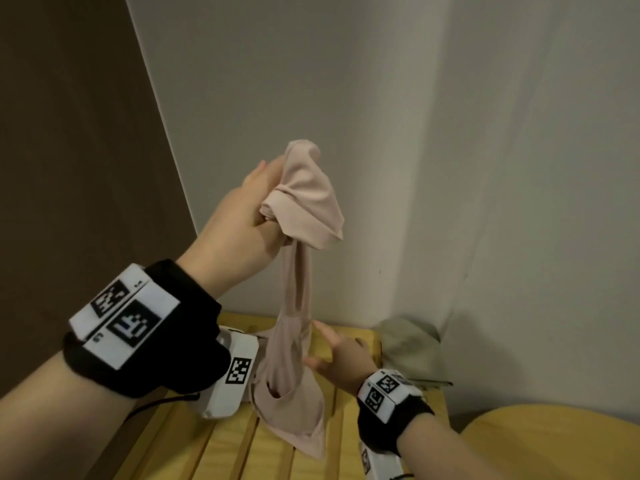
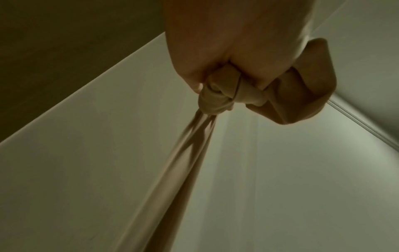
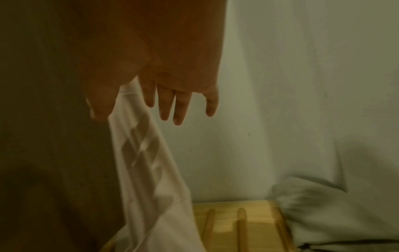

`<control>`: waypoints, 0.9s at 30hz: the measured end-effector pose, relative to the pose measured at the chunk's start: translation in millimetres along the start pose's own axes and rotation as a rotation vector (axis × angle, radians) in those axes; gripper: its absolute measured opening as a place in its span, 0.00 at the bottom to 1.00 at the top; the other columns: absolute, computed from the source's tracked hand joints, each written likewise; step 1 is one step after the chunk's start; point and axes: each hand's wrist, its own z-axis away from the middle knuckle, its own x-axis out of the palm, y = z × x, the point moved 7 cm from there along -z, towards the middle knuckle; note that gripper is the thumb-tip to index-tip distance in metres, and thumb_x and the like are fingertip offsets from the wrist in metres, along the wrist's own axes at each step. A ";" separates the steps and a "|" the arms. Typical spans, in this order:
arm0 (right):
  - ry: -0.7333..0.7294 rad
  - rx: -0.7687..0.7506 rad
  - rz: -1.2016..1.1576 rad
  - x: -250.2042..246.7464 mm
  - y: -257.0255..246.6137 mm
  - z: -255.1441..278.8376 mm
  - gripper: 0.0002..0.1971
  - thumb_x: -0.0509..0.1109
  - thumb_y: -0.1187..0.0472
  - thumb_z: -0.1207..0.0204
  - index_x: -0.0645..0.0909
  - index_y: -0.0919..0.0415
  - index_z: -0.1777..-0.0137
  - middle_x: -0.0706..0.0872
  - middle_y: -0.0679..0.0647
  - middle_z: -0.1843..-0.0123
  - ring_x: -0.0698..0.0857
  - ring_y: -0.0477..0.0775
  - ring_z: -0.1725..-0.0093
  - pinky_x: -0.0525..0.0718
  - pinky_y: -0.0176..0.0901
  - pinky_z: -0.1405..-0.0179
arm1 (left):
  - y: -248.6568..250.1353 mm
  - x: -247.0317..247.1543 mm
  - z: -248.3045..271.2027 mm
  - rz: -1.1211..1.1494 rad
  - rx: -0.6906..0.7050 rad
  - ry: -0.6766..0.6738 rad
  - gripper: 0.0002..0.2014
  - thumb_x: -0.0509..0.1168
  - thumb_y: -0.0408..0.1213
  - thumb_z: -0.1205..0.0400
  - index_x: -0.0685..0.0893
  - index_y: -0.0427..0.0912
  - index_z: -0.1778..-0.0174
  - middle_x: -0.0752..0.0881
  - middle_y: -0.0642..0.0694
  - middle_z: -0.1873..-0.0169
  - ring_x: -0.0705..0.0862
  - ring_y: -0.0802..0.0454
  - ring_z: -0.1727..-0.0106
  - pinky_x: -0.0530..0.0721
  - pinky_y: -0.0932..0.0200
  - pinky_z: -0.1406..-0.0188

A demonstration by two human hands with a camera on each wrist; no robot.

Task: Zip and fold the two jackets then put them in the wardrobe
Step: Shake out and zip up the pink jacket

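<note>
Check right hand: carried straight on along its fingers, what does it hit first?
Likely the hanging pink jacket: the right hand is open, fingers aimed toward its lower folds. Depth unclear; it may already brush the fabric.

Layout: jacket point(image 1: 304, 209) hanging from raised left hand point(image 1: 242, 223) over slatted bench point(image 1: 221, 448).
Right hand point(image 1: 343, 358) lower, just right of the hanging cloth; second jacket point(image 1: 412, 351) right of it, against the wall corner point(image 1: 419, 168).

no readable text, wrist bands point(image 1: 135, 320) bear only coded squares
</note>
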 end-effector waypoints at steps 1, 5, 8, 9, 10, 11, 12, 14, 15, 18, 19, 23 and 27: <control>0.008 -0.012 -0.039 4.4 -8.8 -1.2 0.39 0.63 0.40 0.24 0.49 0.45 0.18 0.70 0.50 0.22 0.70 0.55 0.25 0.58 0.58 0.27 | 6.9 -2.7 2.1 -0.030 0.048 0.001 0.27 0.57 0.35 0.26 0.69 0.65 0.33 0.81 0.53 0.38 0.75 0.47 0.28 0.68 0.37 0.25; 0.091 -0.031 -0.102 14.1 -36.0 -8.5 0.41 0.64 0.41 0.25 0.49 0.50 0.18 0.76 0.50 0.26 0.74 0.52 0.29 0.61 0.56 0.29 | 14.6 -21.3 4.0 -0.013 0.082 0.014 0.25 0.58 0.37 0.25 0.71 0.70 0.37 0.85 0.51 0.44 0.83 0.47 0.39 0.79 0.36 0.36; 0.314 0.004 -0.189 -6.2 -46.3 -19.4 0.23 0.63 0.40 0.25 0.73 0.49 0.34 0.87 0.48 0.44 0.82 0.53 0.39 0.68 0.50 0.35 | 9.6 -39.8 1.8 -0.013 0.126 0.052 0.21 0.58 0.37 0.23 0.75 0.63 0.36 0.86 0.49 0.47 0.84 0.46 0.41 0.79 0.36 0.36; 0.325 0.020 -0.230 -10.2 -49.4 -24.4 0.16 0.62 0.41 0.26 0.76 0.48 0.44 0.88 0.46 0.50 0.83 0.53 0.42 0.69 0.49 0.37 | 7.7 -43.8 0.6 -0.008 0.142 0.053 0.20 0.57 0.34 0.22 0.75 0.59 0.36 0.85 0.46 0.47 0.83 0.44 0.41 0.79 0.36 0.36; 0.305 0.023 -0.254 -12.4 -53.5 -31.0 0.10 0.62 0.43 0.25 0.75 0.48 0.54 0.86 0.45 0.56 0.84 0.55 0.45 0.70 0.48 0.39 | 5.6 -47.1 -1.1 0.005 0.154 0.048 0.20 0.57 0.33 0.21 0.75 0.56 0.35 0.85 0.44 0.47 0.83 0.42 0.42 0.79 0.36 0.36; 0.278 0.028 -0.264 -13.5 -57.1 -37.5 0.10 0.63 0.47 0.24 0.71 0.50 0.62 0.84 0.46 0.61 0.84 0.59 0.47 0.72 0.48 0.41 | 2.4 -50.5 -3.4 0.024 0.159 0.038 0.20 0.57 0.34 0.21 0.75 0.56 0.35 0.84 0.45 0.48 0.83 0.41 0.41 0.79 0.36 0.35; 0.250 0.040 -0.260 -13.2 -59.7 -44.1 0.12 0.63 0.51 0.23 0.69 0.53 0.66 0.84 0.49 0.62 0.83 0.63 0.48 0.73 0.48 0.43 | -1.9 -54.5 -5.8 0.029 0.160 0.029 0.20 0.57 0.36 0.22 0.75 0.59 0.35 0.84 0.47 0.48 0.83 0.42 0.41 0.79 0.38 0.35; 0.209 0.082 -0.226 -14.3 -58.8 -56.9 0.11 0.61 0.55 0.20 0.72 0.58 0.63 0.87 0.62 0.54 0.83 0.67 0.47 0.73 0.47 0.45 | -12.7 -64.0 -10.4 -0.051 0.154 0.017 0.21 0.58 0.40 0.24 0.74 0.68 0.39 0.85 0.52 0.50 0.84 0.47 0.44 0.83 0.43 0.39; 0.193 0.113 -0.223 -15.9 -56.1 -62.2 0.10 0.60 0.56 0.20 0.75 0.60 0.59 0.87 0.65 0.50 0.84 0.66 0.46 0.75 0.47 0.46 | -20.4 -70.5 -12.4 -0.121 0.157 0.018 0.20 0.58 0.40 0.25 0.75 0.67 0.39 0.85 0.53 0.51 0.84 0.49 0.46 0.84 0.44 0.44; 0.234 0.165 -0.356 -33.8 -47.0 -70.1 0.14 0.58 0.55 0.18 0.80 0.63 0.56 0.87 0.67 0.52 0.84 0.59 0.53 0.79 0.49 0.52 | -55.4 -87.7 -21.0 -0.419 0.151 0.077 0.16 0.60 0.39 0.24 0.74 0.43 0.40 0.83 0.46 0.53 0.83 0.43 0.53 0.83 0.40 0.56; 0.270 0.153 -0.373 -43.3 -49.1 -73.1 0.15 0.58 0.55 0.17 0.78 0.60 0.62 0.85 0.65 0.58 0.82 0.60 0.56 0.77 0.48 0.56 | -72.9 -91.4 -24.3 -0.513 0.125 0.072 0.15 0.61 0.39 0.23 0.73 0.40 0.42 0.81 0.45 0.53 0.82 0.41 0.54 0.82 0.41 0.58; 0.402 0.081 -0.478 -84.4 -74.0 -80.3 0.19 0.58 0.63 0.18 0.66 0.55 0.73 0.75 0.53 0.69 0.75 0.55 0.61 0.62 0.43 0.65 | -170.3 -80.0 -21.7 -0.753 -0.248 -0.285 0.35 0.69 0.45 0.24 0.61 0.39 0.26 0.76 0.40 0.35 0.78 0.40 0.36 0.79 0.46 0.40; 0.489 0.037 -0.631 -120.3 -94.2 -82.8 0.13 0.57 0.64 0.19 0.74 0.65 0.64 0.75 0.60 0.66 0.74 0.54 0.62 0.69 0.46 0.61 | -225.7 -42.7 15.1 -0.596 -0.545 -0.748 0.54 0.70 0.54 0.25 0.32 0.58 0.20 0.81 0.49 0.35 0.81 0.51 0.37 0.77 0.63 0.41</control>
